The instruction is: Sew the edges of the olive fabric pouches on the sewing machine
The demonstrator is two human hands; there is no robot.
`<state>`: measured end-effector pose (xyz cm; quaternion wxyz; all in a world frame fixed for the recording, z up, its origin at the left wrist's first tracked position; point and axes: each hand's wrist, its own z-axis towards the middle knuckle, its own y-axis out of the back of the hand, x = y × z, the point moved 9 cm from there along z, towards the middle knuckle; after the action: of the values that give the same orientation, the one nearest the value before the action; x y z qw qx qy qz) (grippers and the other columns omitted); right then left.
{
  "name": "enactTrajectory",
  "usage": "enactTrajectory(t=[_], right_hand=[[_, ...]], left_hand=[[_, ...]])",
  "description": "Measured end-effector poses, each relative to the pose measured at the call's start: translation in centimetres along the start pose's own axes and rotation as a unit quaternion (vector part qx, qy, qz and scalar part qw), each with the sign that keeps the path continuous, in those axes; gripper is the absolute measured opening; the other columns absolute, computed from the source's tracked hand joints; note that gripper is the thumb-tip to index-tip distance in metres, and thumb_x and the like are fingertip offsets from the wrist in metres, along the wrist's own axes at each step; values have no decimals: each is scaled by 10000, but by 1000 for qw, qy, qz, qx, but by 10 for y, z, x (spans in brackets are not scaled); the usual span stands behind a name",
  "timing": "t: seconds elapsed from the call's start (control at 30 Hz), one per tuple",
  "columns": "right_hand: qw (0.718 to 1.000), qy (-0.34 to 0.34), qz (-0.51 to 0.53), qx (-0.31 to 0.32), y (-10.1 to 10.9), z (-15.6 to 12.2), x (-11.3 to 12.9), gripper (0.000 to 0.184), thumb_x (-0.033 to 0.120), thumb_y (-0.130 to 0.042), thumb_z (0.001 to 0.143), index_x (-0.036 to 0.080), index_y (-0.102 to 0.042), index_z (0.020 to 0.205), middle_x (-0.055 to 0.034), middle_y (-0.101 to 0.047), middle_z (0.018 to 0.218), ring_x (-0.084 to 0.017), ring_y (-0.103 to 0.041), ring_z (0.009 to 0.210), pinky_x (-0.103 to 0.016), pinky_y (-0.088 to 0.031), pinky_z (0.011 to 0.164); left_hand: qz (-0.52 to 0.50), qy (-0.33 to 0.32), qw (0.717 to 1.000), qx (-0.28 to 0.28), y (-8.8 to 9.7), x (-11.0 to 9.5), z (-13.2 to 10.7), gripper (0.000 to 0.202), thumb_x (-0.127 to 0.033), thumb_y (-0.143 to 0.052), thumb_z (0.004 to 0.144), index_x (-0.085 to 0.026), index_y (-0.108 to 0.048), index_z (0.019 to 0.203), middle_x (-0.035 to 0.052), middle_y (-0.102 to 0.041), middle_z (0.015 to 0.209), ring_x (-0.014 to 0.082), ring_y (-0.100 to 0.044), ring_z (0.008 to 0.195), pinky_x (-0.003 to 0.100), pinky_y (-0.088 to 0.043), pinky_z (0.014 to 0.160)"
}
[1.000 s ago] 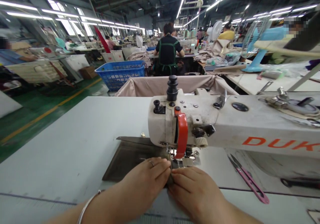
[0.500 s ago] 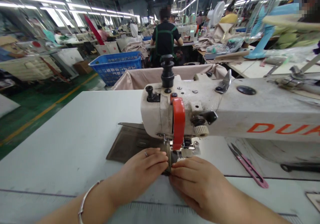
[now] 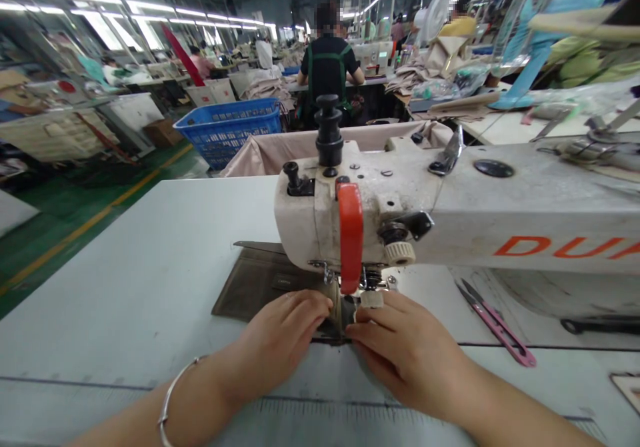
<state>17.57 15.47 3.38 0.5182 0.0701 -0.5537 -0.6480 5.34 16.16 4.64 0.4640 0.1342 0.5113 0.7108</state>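
A dark brown fabric panel [image 3: 255, 290] with a small dark label lies flat on the sewing machine bed, partly beneath the machine head. My left hand [image 3: 285, 327], a bangle on its wrist, has curled fingers pressed together on the panel's near right part. At the panel's right edge, just in front of the presser foot area, my right hand [image 3: 407, 350] grips with bent fingers. Between the hands a narrow folded strip of the panel shows. The white sewing machine [image 3: 310, 214] stands over it, its orange guard [image 3: 351, 237] hanging above my fingertips. The needle itself is hidden.
Pink thread snips [image 3: 500, 327] lie right of my right hand. A ruler scale [image 3: 300, 407] runs along the table's front. Behind the machine are a pink cloth-lined bin [image 3: 270, 154] and a blue basket [image 3: 230, 130]. Another person [image 3: 327, 67] sits further back.
My left fingers have drawn back and curled more. My right hand has shifted slightly right and up, and its fingers have spread off the strip. The view has tilted slightly.
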Motion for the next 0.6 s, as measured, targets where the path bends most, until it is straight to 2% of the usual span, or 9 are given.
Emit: enactTrajectory(t=[0.13, 0.23, 0.3, 0.37, 0.43, 0.47, 0.53, 0.6], right_hand=[[1000, -11, -18, 17, -7, -1, -1, 270, 125, -526, 898, 199, -632, 1135, -72, -616, 977, -250, -521, 941, -414, -450, 821], [999, -10, -19, 25, -10, 1, 1, 281, 130, -532, 883, 215, -641, 1128, -70, -616, 1005, -250, -528, 970, -418, -453, 842], [1000, 0, -11, 23, -6, 3, 4, 242, 127, -529, 878, 222, -660, 1059, -57, -621, 962, -232, -545, 948, -400, -457, 839], [999, -13, -28, 9, 5, 2, 1, 217, 123, -509, 886, 220, -672, 991, -53, -623, 919, -219, -560, 913, -386, -466, 827], [994, -64, -88, -20, 26, -6, -10, 225, 142, -474, 915, 216, -680, 966, -65, -630, 916, -221, -577, 891, -383, -480, 810], [985, -101, -136, -37, 38, -14, -18, 230, 172, -462, 934, 215, -684, 974, -75, -636, 935, -229, -588, 886, -389, -490, 801], [951, -173, -251, -60, 62, -39, -36, 240, 275, -464, 953, 205, -685, 1013, -106, -644, 1010, -269, -607, 900, -428, -506, 796], [908, -221, -352, -61, 78, -71, -52, 327, 390, -482, 932, 167, -668, 1083, -156, -632, 1099, -333, -608, 937, -498, -506, 818]], left_hand=[[-3, -12, 1000, 12, -1, -6, 3, 262, -29, -377, 943, -165, -600, 923, 57, -664, 1093, 153, -627, 986, 282, -521, 928], [2, 0, 999, 40, -7, -8, 6, 161, -130, -499, 933, -160, -615, 1040, 73, -646, 1130, 193, -611, 1019, 342, -507, 959], [23, -2, 998, 56, -12, -8, 6, 144, -193, -564, 932, -163, -619, 1061, 76, -645, 1132, 209, -606, 1037, 368, -503, 965], [65, -47, 994, 68, -17, -13, 5, 117, -160, -557, 940, -159, -629, 1032, 72, -665, 1072, 224, -596, 1080, 379, -500, 963], [93, -89, 989, 75, -19, -18, 3, 177, -59, -519, 914, -135, -625, 1035, 79, -677, 1037, 231, -582, 1123, 375, -490, 979], [91, -87, 989, 74, -19, -17, 2, 226, -17, -502, 884, -124, -618, 1045, 87, -674, 1059, 228, -579, 1130, 370, -484, 992], [60, -34, 995, 66, -15, -9, 4, 280, -5, -506, 822, -131, -603, 1053, 98, -644, 1162, 220, -584, 1118, 367, -478, 1013], [27, 32, 997, 62, -13, 2, 3, 240, -84, -560, 816, -159, -592, 1041, 99, -600, 1251, 233, -580, 1128, 395, -479, 1024]])
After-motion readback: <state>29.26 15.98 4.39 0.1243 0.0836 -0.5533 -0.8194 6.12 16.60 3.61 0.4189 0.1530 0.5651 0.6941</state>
